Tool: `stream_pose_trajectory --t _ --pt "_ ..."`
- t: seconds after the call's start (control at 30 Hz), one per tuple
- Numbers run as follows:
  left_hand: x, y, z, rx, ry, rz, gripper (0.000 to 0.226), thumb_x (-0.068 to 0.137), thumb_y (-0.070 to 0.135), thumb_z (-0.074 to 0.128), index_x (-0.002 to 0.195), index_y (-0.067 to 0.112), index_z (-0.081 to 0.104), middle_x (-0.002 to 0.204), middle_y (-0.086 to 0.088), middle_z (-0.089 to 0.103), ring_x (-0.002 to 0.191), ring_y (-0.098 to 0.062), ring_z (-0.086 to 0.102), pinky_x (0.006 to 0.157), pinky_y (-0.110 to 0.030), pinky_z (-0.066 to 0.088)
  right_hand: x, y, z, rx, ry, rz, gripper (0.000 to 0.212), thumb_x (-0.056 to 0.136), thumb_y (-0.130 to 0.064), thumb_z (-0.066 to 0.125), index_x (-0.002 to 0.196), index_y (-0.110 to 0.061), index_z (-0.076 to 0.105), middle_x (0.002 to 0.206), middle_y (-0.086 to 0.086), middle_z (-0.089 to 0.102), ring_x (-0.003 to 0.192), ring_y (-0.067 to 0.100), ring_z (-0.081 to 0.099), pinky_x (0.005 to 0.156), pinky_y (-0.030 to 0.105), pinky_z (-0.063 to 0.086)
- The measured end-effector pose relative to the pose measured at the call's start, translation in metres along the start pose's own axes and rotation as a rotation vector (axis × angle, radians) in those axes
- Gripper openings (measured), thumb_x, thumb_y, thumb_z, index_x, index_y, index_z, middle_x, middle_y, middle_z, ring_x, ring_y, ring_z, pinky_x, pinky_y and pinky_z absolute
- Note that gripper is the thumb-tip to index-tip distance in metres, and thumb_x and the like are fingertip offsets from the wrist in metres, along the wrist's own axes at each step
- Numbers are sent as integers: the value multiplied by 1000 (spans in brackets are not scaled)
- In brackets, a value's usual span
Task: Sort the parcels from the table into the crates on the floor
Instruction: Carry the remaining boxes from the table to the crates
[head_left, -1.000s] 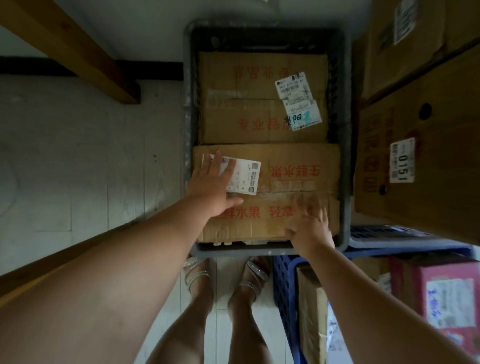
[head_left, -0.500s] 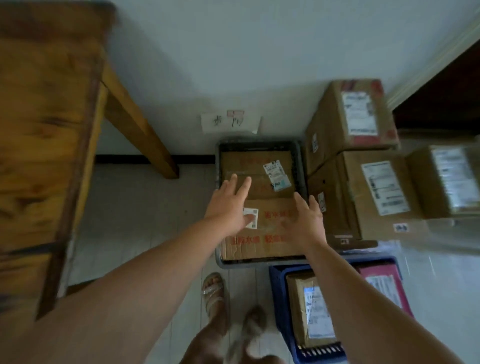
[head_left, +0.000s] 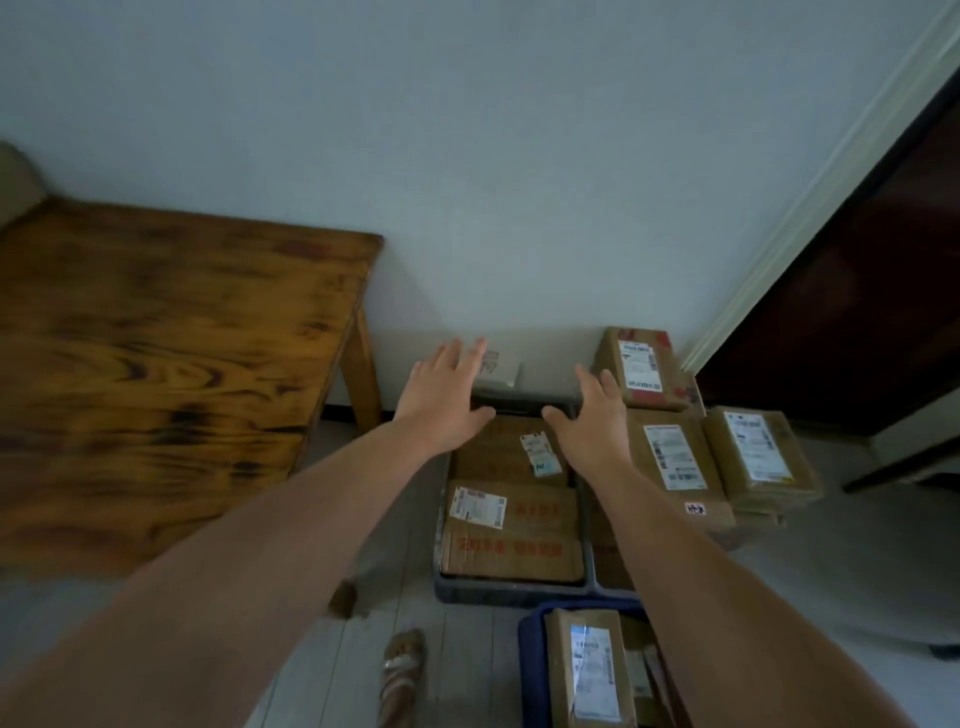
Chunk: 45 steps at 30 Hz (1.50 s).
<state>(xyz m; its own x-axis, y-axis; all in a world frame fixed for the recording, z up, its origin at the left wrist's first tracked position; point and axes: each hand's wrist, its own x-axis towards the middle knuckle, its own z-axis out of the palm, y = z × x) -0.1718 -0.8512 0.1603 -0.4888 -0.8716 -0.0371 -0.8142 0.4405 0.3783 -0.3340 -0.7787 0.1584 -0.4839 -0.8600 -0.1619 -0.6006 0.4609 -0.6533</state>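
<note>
I hold my left hand (head_left: 441, 400) and right hand (head_left: 592, 423) spread, gripping nothing, above the grey crate (head_left: 514, 593), where cardboard parcels (head_left: 519, 535) lie flat, likely to fill its floor.

Pale wall (head_left: 519, 156), paper note (head_left: 504, 370) low on it, dark door (head_left: 857, 338) at right, sandal (head_left: 400, 670) on floor (head_left: 857, 571)

arms (head_left: 291, 530): bare, sleeveless in view | foot: strappy glittery sandal (head_left: 400, 670)
</note>
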Motion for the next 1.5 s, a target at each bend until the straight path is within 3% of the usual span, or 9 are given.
stream_pose_trajectory --t 0.1,0.27,0.47,0.87,1.07,1.17,1.4,1.5 --pt "-23 4 -42 -82 138 -9 86 88 37 61 151 19 5 156 -10 17 141 -29 18 113 -44 24 -16 -36 -22 0 48 -99 69 92 -27 61 150 -23 25 159 9 11 146 27 9 115 42 18" --pt "-55 -6 -107 -234 332 -93 79 88 34 61 150 21 14 155 -4 22 141 -24 20 111 -39 23 -40 -95 -44 -8 98 -269 65 92 -29 60 148 -25 28 159 6 12 145 25 15 114 38 19" --pt "-96 -56 -171 -303 524 -175 74 89 36 60 149 23 19 151 -5 29 139 -22 24 107 -36 29 -65 -174 -26 40 53 -442 60 94 -25 56 148 -21 30 159 8 10 146 21 11 115 31 13" --pt "-237 -287 -297 -193 728 -384 68 89 35 60 147 23 25 145 -5 37 132 -23 34 102 -35 34 -143 -385 147 82 -78 -712 59 91 -21 59 144 -10 35 150 10 33 140 23 25 113 36 22" --pt "-307 -412 -349 -119 770 -453 63 88 35 60 143 23 32 134 -3 44 123 -28 43 94 -37 39 -192 -484 257 143 -161 -701 61 90 -22 60 144 -11 34 148 10 34 137 24 30 111 37 26" --pt "-329 -462 -364 -166 799 -518 60 88 35 61 141 26 34 138 -5 42 123 -27 43 91 -35 39 -209 -521 301 137 -203 -710 62 89 -23 61 144 -13 35 149 10 33 138 24 30 111 38 27" --pt "-345 -581 -377 -219 801 -658 67 86 34 63 144 25 31 144 -5 39 130 -25 37 101 -40 37 -209 -594 399 129 -294 -709 64 88 -25 64 144 -17 35 149 7 33 137 22 32 101 29 31" --pt "-337 -630 -380 -234 803 -715 67 86 32 64 144 24 31 146 -6 37 132 -25 37 102 -40 37 -196 -618 439 142 -328 -668 65 87 -25 66 144 -18 35 149 7 33 135 23 34 102 32 34"
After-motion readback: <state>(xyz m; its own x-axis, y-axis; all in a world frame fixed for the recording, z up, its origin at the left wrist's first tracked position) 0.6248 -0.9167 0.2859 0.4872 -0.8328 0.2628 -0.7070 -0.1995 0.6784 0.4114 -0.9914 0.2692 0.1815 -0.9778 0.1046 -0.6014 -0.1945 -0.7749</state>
